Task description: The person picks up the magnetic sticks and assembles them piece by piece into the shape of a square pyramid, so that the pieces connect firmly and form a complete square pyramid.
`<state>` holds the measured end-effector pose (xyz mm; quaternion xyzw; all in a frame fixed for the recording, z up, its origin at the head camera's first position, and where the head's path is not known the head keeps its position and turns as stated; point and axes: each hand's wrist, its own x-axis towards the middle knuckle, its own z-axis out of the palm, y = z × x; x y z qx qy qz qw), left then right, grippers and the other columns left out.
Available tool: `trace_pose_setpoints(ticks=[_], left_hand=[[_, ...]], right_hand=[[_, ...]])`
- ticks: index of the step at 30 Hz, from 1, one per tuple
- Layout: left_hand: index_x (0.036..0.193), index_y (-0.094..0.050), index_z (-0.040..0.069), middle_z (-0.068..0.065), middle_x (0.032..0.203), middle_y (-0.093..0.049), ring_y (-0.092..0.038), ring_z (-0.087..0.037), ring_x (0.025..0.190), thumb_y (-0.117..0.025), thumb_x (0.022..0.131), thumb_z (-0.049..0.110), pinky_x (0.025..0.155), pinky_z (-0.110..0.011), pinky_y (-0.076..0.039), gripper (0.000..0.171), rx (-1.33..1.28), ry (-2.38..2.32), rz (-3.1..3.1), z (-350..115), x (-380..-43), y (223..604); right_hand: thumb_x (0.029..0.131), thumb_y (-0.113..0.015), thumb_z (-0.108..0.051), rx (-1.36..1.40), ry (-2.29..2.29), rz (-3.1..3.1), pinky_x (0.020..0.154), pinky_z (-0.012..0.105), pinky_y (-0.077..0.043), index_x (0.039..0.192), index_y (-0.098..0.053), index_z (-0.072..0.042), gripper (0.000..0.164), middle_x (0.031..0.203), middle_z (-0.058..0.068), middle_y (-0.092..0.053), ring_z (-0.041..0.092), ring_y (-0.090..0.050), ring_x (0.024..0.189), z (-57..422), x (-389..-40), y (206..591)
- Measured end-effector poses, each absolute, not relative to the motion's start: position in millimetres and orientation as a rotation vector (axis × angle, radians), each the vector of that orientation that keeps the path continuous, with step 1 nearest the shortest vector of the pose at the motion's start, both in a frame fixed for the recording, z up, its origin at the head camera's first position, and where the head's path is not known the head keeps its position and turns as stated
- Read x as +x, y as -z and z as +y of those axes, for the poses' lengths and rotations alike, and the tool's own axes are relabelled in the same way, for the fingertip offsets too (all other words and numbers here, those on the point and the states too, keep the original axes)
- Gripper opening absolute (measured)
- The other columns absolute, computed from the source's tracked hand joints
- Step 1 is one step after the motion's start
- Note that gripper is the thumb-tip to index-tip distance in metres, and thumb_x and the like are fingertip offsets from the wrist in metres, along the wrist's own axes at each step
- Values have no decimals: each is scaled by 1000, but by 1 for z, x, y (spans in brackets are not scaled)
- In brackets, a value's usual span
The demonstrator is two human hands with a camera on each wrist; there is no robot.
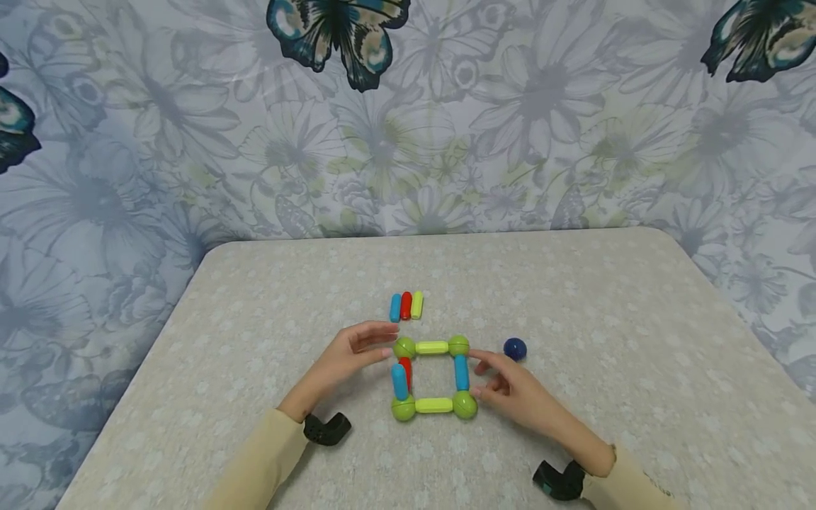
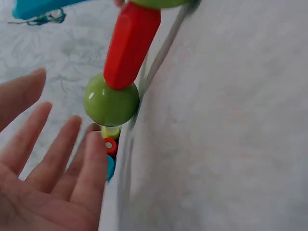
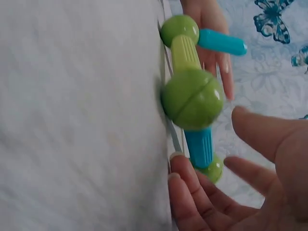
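Observation:
A square of sticks and green balls lies flat on the table. Yellow sticks form its far side [image 1: 432, 348] and near side [image 1: 434, 405], a blue stick [image 1: 462, 372] its right side and a red stick [image 2: 131, 45] its left. Another blue stick [image 3: 222, 42] stands up from the near left green ball [image 1: 403, 408]. My left hand [image 1: 357, 351] is beside the far left green ball [image 2: 111, 100], fingers extended and holding nothing. At the right side my right hand [image 1: 519, 393] has loosely bent fingers around the near right ball [image 3: 193, 99] and blue stick, gripping neither.
Beyond the square, a blue stick [image 1: 395, 308], a red stick [image 1: 406, 306] and a yellow stick [image 1: 417, 305] lie side by side. A dark blue ball [image 1: 515, 348] rests right of the square. The patterned tablecloth [image 1: 287, 283] reaches back to a floral wall [image 1: 446, 142].

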<state>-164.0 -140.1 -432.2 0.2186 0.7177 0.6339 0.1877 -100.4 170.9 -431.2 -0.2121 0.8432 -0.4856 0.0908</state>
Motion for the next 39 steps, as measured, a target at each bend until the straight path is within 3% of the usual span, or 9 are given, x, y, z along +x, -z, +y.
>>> trace_pose_setpoints(ticks=[4,11,22,27,32,39], left_hand=[[132,-49,-2,-17,134,-48,-45,-28,122,-61,91,3,96,-37,-40,44,770,-1638,2039,-129,-176,434],[120,-62,1,-10,120,-59,-55,-23,110,-62,90,2,92,-36,-44,30,793,-1515,2164,-126,-179,435],[116,-65,2,-9,115,-62,-58,-23,104,-69,85,8,85,-33,-49,32,791,-1504,2172,-148,-160,435],[115,-66,7,-4,113,-62,-58,-19,100,-70,85,11,80,-32,-50,31,785,-1473,2188,-149,-150,436],[114,-65,4,-5,110,-63,-58,-20,97,-70,85,8,80,-32,-50,30,802,-1468,2177,-144,-140,433],[114,-65,2,-5,110,-64,-59,-20,97,-69,85,8,83,-33,-49,30,815,-1461,2153,-132,-130,429]], right_hand=[[89,-67,-27,-821,1384,2462,64,25,-48,132,-53,-10,48,102,3,-53,12,-51,75,167,-90,433],[85,-70,-28,-881,1301,2502,66,25,-46,120,-62,-17,38,101,-5,-50,11,-49,76,159,-89,435],[88,-66,-6,-828,1387,2689,62,26,-47,123,-58,-8,36,105,3,-60,10,-52,74,163,-116,436],[87,-67,-6,-687,1436,2716,63,27,-48,118,-60,-8,32,106,4,-61,12,-54,74,161,-128,439],[87,-67,-5,-644,1432,2758,66,28,-48,116,-62,-6,29,102,4,-60,13,-54,77,158,-137,442],[90,-63,-8,-599,1427,2721,66,29,-47,122,-59,-5,32,113,11,-60,14,-55,78,160,-146,442]])
